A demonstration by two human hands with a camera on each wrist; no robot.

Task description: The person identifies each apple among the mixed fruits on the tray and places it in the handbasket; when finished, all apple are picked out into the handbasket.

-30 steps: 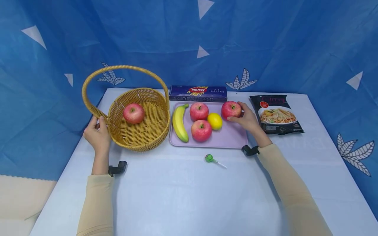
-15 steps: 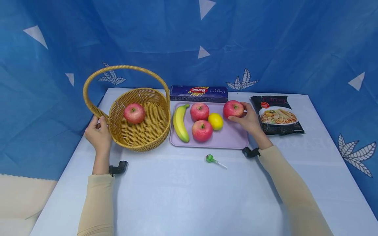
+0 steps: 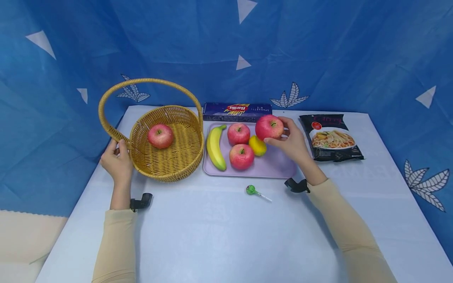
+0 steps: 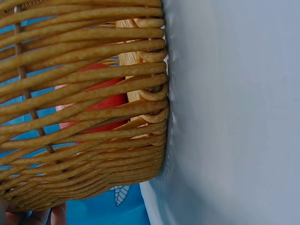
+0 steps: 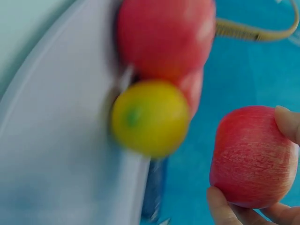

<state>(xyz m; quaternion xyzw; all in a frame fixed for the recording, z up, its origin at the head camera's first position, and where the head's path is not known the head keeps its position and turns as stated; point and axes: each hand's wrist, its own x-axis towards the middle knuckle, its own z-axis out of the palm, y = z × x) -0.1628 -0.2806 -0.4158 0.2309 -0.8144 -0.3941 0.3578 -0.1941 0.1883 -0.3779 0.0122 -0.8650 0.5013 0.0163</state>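
In the head view my left hand (image 3: 118, 163) holds the left side of the wicker basket (image 3: 192, 167), near the foot of its tall handle. A red apple (image 3: 161, 136) lies inside the basket. Between thumb and fingers, my right hand (image 3: 293, 141) grips another red apple (image 3: 267, 127), raised above the lilac tray (image 3: 276, 169). The right wrist view shows this gripped apple (image 5: 253, 157) apart from the tray. Still on the tray are a banana (image 3: 216, 148), two more apples (image 3: 242, 157) and a yellow lemon (image 3: 258, 147), which the raised apple partly covers.
Behind the tray lies a blue spaghetti box (image 3: 237, 113). A black noodle packet (image 3: 332, 137) is to the right of my right hand. In front of the tray, a green lollipop (image 3: 251, 190) lies on the white table (image 3: 219, 239). Blue cloth (image 3: 318, 43) hangs behind.
My right hand has lifted its apple off the tray and carried it leftward, over the lemon's edge. My left hand and the basket have stayed in place.
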